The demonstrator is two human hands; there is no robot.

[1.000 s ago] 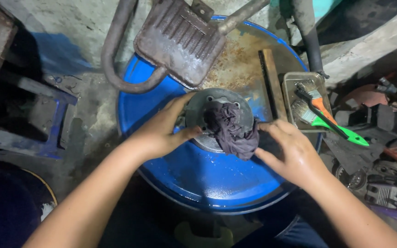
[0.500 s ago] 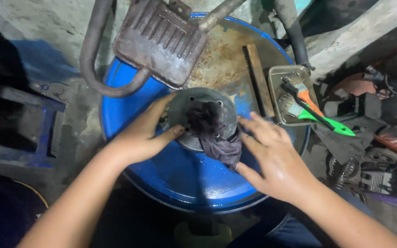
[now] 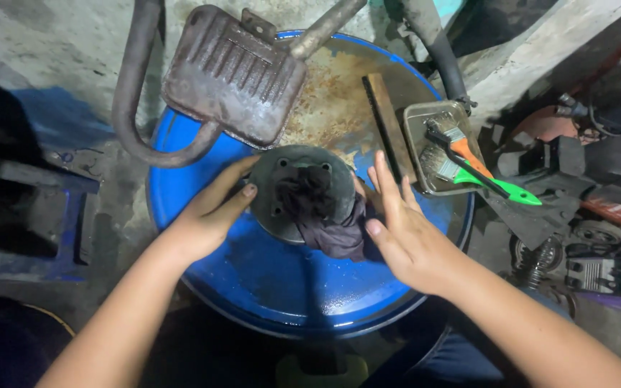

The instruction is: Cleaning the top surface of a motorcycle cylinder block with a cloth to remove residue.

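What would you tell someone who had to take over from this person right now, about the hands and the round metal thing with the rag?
Left hand: open, fingers resting on the left rim of the round metal part.
Right hand: open and flat, beside the part's right side, touching the dark rag.
The part sits on the blue drum; the rag is stuffed in its centre and hangs over the near edge.
Behind it: a rusty muffler. To the right: a tray holding two paintbrushes.
Done: rag in place. Left: I cannot tell how clean the part is.
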